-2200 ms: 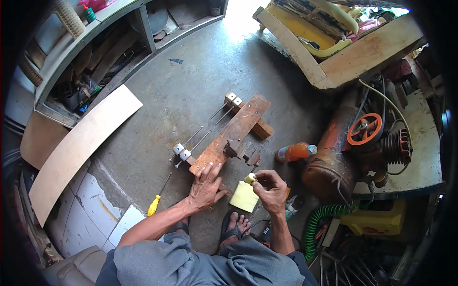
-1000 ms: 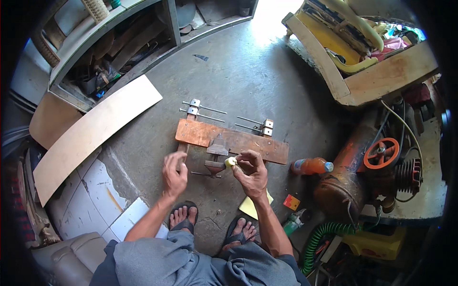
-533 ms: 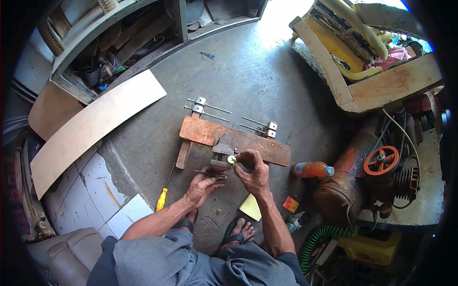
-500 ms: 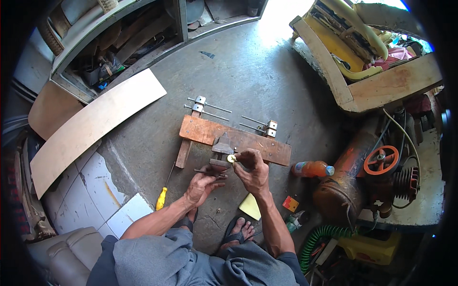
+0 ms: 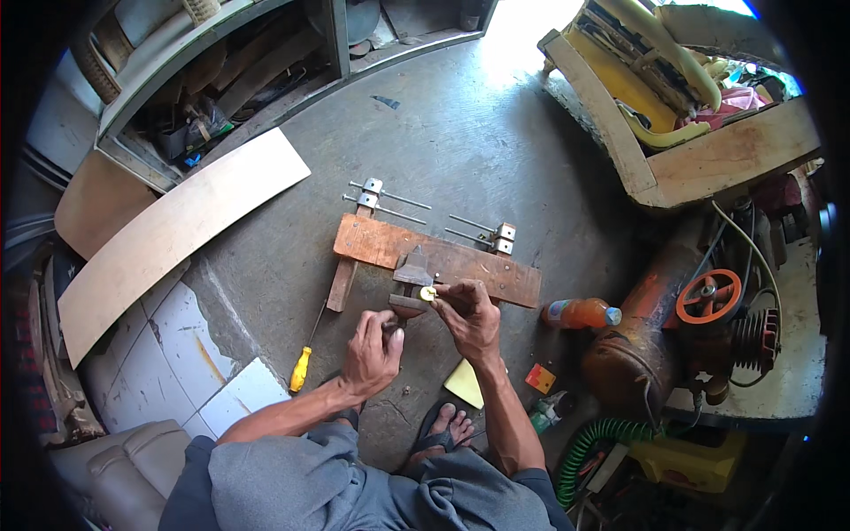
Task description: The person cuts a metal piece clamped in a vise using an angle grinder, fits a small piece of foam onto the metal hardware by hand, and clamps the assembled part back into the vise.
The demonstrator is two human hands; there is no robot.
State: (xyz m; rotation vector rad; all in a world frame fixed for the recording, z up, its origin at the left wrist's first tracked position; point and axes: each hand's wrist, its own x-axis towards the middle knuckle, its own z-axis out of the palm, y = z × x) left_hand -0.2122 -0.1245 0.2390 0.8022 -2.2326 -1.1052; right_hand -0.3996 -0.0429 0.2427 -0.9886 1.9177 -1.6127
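Note:
A small bench vise (image 5: 411,273) is fixed to the near edge of a low wooden bench (image 5: 367,243). My right hand (image 5: 469,320) pinches a small round pale-yellow piece (image 5: 428,294) between thumb and fingertips at the right side of the vise jaws. Whether the jaws touch the piece I cannot make out. My left hand (image 5: 372,352) is closed at the near end of the vise, its fingers curled round the vise handle, which they mostly hide; the thumb points up.
A yellow-handled screwdriver (image 5: 300,370) leans at the bench's left. Clamps with long bolts (image 5: 504,239) sit along the far side. To the right are an orange bottle (image 5: 580,313), a small red-and-yellow box (image 5: 540,379) and a rusty compressor (image 5: 637,345). A long curved board (image 5: 186,239) lies left.
My left hand has turned over on the vise handle, its fingers now curled with the thumb up; the handle bar seen before is mostly covered. My right hand and the yellow piece stay nearly still.

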